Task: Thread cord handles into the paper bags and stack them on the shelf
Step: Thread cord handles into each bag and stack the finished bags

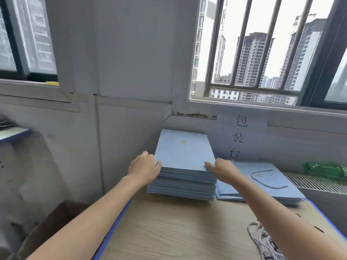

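A tall stack of flat blue paper bags (183, 152) lies at the far end of the wooden table (169, 228). My left hand (145, 168) grips the near left corner of the top bags, thumb on top. At the near right corner my right hand (223, 170) pinches the top bag. To the right lies a lower pile of blue bags (262, 186) with a blue-white cord handle (270, 182) showing on top. A bundle of loose twisted cords (262, 241) rests at the table's near right.
A paper sign with characters (241, 136) leans on the wall behind the piles. A green packet (326, 170) sits on the radiator grille (315, 182) at right. A cardboard box (54, 228) stands on the floor at left. A shelf edge (15, 134) juts out at far left.
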The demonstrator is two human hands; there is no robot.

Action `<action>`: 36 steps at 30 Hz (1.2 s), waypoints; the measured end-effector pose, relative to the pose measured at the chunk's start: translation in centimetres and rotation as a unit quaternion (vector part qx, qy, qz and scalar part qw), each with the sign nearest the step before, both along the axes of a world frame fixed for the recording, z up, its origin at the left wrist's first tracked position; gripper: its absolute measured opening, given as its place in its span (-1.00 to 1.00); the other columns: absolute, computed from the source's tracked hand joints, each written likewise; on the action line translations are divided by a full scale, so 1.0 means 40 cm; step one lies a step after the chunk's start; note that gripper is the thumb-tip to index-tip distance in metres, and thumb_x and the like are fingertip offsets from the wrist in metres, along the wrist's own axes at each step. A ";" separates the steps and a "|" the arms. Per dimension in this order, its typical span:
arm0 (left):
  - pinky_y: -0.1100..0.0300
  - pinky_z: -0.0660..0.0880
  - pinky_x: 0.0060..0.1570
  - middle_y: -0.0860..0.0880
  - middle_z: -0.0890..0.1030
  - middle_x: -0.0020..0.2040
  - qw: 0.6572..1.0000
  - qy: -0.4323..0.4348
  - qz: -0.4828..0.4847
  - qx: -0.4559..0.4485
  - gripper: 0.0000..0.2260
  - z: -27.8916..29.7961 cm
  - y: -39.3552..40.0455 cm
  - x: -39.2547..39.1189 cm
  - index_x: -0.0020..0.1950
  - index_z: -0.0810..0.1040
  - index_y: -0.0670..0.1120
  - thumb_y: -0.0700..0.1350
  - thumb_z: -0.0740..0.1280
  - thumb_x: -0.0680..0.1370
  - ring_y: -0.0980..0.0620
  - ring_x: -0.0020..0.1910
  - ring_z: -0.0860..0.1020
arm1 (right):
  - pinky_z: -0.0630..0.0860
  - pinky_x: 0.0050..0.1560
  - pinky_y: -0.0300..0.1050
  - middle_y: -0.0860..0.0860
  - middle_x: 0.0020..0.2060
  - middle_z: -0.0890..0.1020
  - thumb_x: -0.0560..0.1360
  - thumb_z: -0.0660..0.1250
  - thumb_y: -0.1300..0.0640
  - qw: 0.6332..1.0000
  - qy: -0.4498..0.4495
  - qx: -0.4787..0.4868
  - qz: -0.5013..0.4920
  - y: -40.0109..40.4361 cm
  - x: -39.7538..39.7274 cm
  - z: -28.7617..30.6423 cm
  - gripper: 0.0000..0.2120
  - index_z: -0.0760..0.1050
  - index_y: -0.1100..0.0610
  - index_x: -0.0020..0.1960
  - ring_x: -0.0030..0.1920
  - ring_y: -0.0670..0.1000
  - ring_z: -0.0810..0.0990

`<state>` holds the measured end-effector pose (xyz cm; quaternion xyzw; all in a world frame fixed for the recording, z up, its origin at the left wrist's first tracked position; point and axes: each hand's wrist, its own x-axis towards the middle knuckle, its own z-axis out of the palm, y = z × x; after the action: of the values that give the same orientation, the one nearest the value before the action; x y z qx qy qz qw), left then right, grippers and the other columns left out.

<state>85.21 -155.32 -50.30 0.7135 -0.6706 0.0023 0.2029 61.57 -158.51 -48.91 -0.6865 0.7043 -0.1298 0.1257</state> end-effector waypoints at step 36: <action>0.19 0.14 0.15 0.04 0.35 0.21 0.968 0.057 -0.243 0.028 -0.68 -0.203 0.423 -0.275 0.28 0.46 0.03 0.09 0.20 0.56 0.05 0.24 0.23 | 0.34 -0.37 -0.39 -0.09 -0.31 0.56 0.47 0.35 0.14 0.992 0.032 0.029 0.119 0.487 -0.229 -0.136 -0.96 0.57 0.09 -0.14 -0.30 -0.11 0.49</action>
<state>74.23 -138.40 -58.42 0.5338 -0.8108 -0.1065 0.2151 52.40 -139.05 -54.34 -0.7655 0.6244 -0.0714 0.1379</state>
